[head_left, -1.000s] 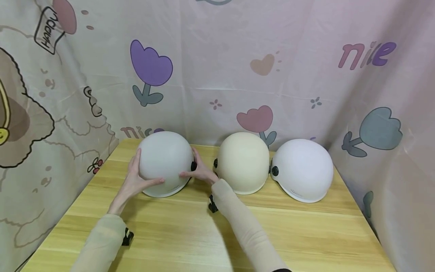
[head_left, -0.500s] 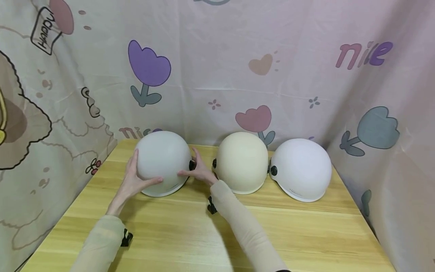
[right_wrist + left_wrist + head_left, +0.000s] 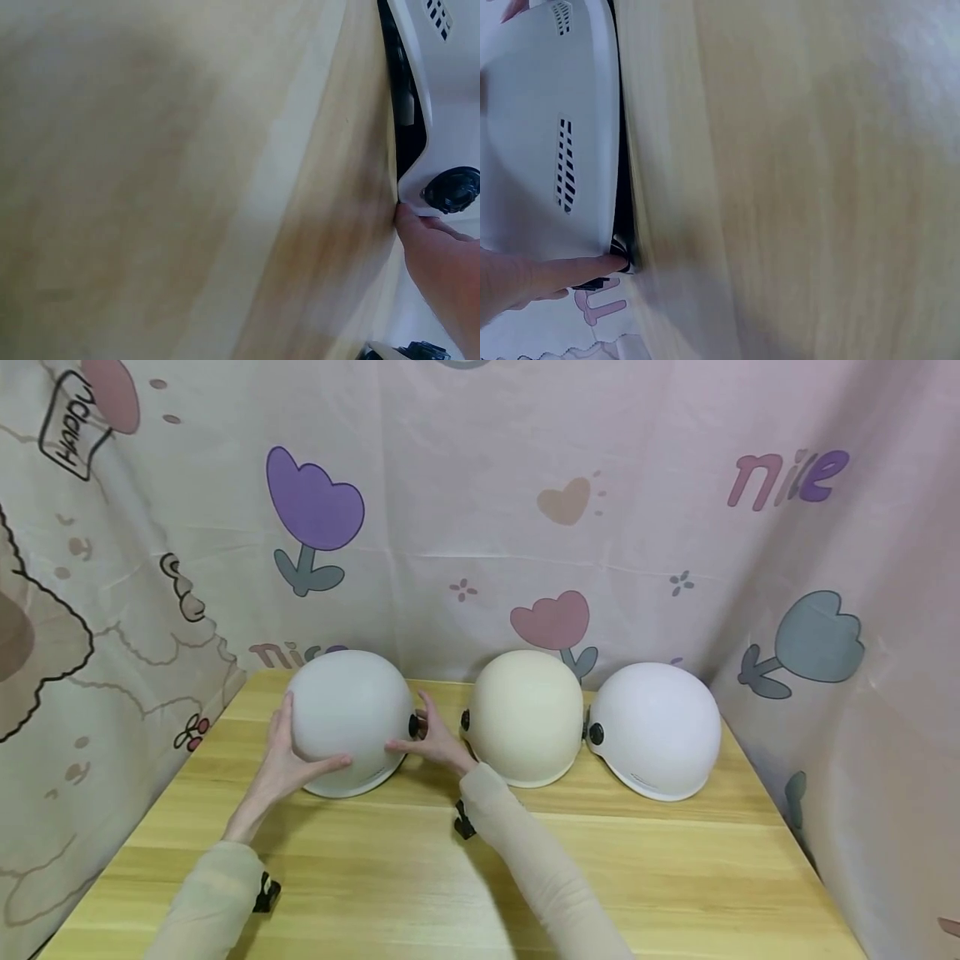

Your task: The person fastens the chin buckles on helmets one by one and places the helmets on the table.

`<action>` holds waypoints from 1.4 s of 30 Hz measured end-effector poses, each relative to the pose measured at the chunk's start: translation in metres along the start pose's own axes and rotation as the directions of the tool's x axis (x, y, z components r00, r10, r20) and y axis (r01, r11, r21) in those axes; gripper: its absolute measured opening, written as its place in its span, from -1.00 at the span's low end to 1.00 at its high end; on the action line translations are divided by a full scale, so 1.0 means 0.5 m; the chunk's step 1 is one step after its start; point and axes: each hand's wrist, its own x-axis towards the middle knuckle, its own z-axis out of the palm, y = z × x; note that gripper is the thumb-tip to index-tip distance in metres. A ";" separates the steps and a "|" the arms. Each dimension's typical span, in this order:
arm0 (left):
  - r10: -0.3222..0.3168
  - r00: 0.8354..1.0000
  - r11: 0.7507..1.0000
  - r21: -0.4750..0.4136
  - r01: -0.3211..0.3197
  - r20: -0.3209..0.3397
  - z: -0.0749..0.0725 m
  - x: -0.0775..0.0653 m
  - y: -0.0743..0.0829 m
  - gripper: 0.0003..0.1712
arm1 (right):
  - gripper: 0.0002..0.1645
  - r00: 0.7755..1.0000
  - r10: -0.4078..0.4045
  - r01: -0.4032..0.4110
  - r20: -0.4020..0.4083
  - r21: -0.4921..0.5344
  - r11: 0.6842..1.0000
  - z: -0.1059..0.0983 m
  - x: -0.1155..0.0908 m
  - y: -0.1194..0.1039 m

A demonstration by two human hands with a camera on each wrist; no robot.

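A pale grey helmet stands dome up at the left of the row in the head view. My left hand holds its left side, thumb across the front and fingers along the side. On the other side my right hand grips it beside the black knob, thumb on the shell. The left wrist view shows left fingers at the lower rim, below the slotted vents. In the right wrist view, right fingers meet the rim's corner near the knob.
A cream helmet stands close to the right of my right hand. Beside it, a white helmet completes the row along the back of the wooden table. A printed curtain hangs behind and at both sides.
The head view has swung slightly right, so everything appears further left. Both hands keep the same hold on the grey helmet, and the helmets keep their places.
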 end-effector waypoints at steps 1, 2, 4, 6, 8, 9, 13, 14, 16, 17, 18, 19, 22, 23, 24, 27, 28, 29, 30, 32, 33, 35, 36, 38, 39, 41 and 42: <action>0.002 1.000 1.000 0.000 -0.002 -0.005 0.001 0.000 0.000 0.64 | 0.37 1.000 0.001 -0.001 -0.001 0.003 1.000 0.000 0.000 -0.001; 0.002 1.000 1.000 -0.001 -0.002 -0.009 0.002 0.001 0.000 0.64 | 0.36 1.000 0.003 -0.003 -0.001 0.006 1.000 0.000 -0.001 -0.001; 0.000 1.000 1.000 0.000 0.000 -0.017 0.003 0.001 0.000 0.64 | 0.36 1.000 0.010 -0.010 0.000 0.007 1.000 -0.001 -0.002 -0.002; 0.001 1.000 1.000 -0.005 -0.001 -0.023 0.004 0.001 -0.001 0.64 | 0.35 1.000 0.013 -0.013 -0.001 0.009 1.000 -0.001 -0.002 -0.002; 0.001 1.000 1.000 -0.014 -0.001 -0.026 0.005 0.000 -0.002 0.64 | 0.34 1.000 0.013 -0.013 0.001 0.006 1.000 -0.001 -0.002 -0.002; 0.001 1.000 1.000 -0.022 -0.001 -0.028 0.005 -0.002 -0.003 0.63 | 0.34 1.000 0.012 -0.012 0.002 0.008 1.000 -0.001 -0.002 -0.002; -0.006 0.999 0.999 -0.050 0.005 -0.033 0.004 -0.006 -0.008 0.62 | 0.34 1.000 0.012 -0.012 0.004 0.023 1.000 0.001 -0.005 -0.008; -0.010 0.999 0.999 -0.053 0.008 -0.032 0.003 -0.007 -0.009 0.61 | 0.34 1.000 0.014 -0.014 0.004 0.028 1.000 0.002 -0.005 -0.009; -0.017 0.999 0.999 -0.052 0.015 -0.033 0.001 -0.008 -0.010 0.60 | 0.34 1.000 0.019 -0.019 0.004 0.036 0.999 0.003 -0.007 -0.012; -0.022 0.999 0.998 -0.051 0.020 -0.029 0.000 -0.008 -0.011 0.60 | 0.33 1.000 0.021 -0.021 0.005 0.038 0.999 0.004 -0.007 -0.013; -0.023 0.999 0.999 -0.049 0.022 -0.028 0.000 -0.008 -0.010 0.60 | 0.33 1.000 0.021 -0.021 0.004 0.037 0.999 0.004 -0.007 -0.012; -0.021 0.999 0.999 -0.047 0.020 -0.028 -0.001 -0.008 -0.010 0.60 | 0.34 1.000 0.021 -0.021 0.003 0.036 0.999 0.005 -0.006 -0.011; -0.015 0.999 0.999 -0.043 0.014 -0.029 -0.003 -0.007 -0.009 0.59 | 0.33 1.000 0.021 -0.021 0.005 0.028 0.999 0.005 -0.006 -0.009; -0.013 1.000 0.999 -0.041 0.012 -0.028 -0.004 -0.007 -0.009 0.58 | 0.32 1.000 0.021 -0.021 0.003 0.022 1.000 0.005 -0.006 -0.009; -0.010 1.000 0.999 -0.037 0.009 -0.029 -0.004 -0.006 -0.008 0.58 | 0.32 1.000 0.021 -0.021 0.001 0.017 1.000 0.005 -0.006 -0.008; -0.010 1.000 1.000 -0.029 0.009 -0.025 -0.005 -0.006 -0.007 0.58 | 0.31 1.000 0.023 -0.024 0.008 0.020 1.000 0.005 -0.009 -0.010; -0.011 1.000 1.000 -0.026 0.011 -0.024 -0.005 -0.006 -0.006 0.58 | 0.31 1.000 0.023 -0.023 0.010 0.022 0.999 0.005 -0.009 -0.011; -0.012 1.000 1.000 -0.025 0.012 -0.024 -0.004 -0.006 -0.006 0.58 | 0.31 1.000 0.023 -0.023 0.012 0.025 0.999 0.005 -0.010 -0.012; -0.014 1.000 1.000 -0.025 0.013 -0.022 -0.004 -0.006 -0.005 0.58 | 0.30 1.000 0.021 -0.021 0.015 0.029 0.999 0.005 -0.011 -0.012; -0.018 1.000 1.000 -0.026 0.017 -0.018 -0.002 -0.006 -0.005 0.58 | 0.29 1.000 0.013 -0.014 0.016 0.026 1.000 0.004 -0.012 -0.013; -0.018 1.000 0.999 -0.027 0.017 -0.017 -0.001 -0.006 -0.006 0.58 | 0.28 1.000 0.008 -0.008 0.016 0.019 1.000 0.003 -0.013 -0.012; -0.020 1.000 0.999 -0.032 0.019 -0.010 0.000 -0.007 -0.007 0.57 | 0.26 1.000 -0.006 0.006 0.022 0.002 1.000 0.001 -0.014 -0.010; -0.020 1.000 0.999 -0.036 0.020 -0.008 0.000 -0.007 -0.008 0.56 | 0.25 0.999 -0.019 0.019 0.026 -0.008 1.000 0.001 -0.014 -0.010; -0.018 1.000 0.999 -0.041 0.017 -0.010 0.001 -0.007 -0.009 0.56 | 0.23 0.999 -0.034 0.035 0.035 -0.019 0.999 0.000 -0.014 -0.009; -0.015 1.000 0.999 -0.043 0.014 -0.012 0.001 -0.007 -0.010 0.55 | 0.22 0.998 -0.039 0.040 0.039 -0.027 0.999 0.000 -0.013 -0.008; -0.011 1.000 0.999 -0.046 0.010 -0.018 0.000 -0.007 -0.012 0.54 | 0.21 0.998 -0.045 0.046 0.043 -0.022 0.999 0.002 -0.013 -0.008; -0.012 1.000 0.999 -0.048 0.011 -0.019 -0.001 -0.007 -0.013 0.54 | 0.21 0.998 -0.046 0.047 0.042 -0.026 0.999 0.003 -0.012 -0.008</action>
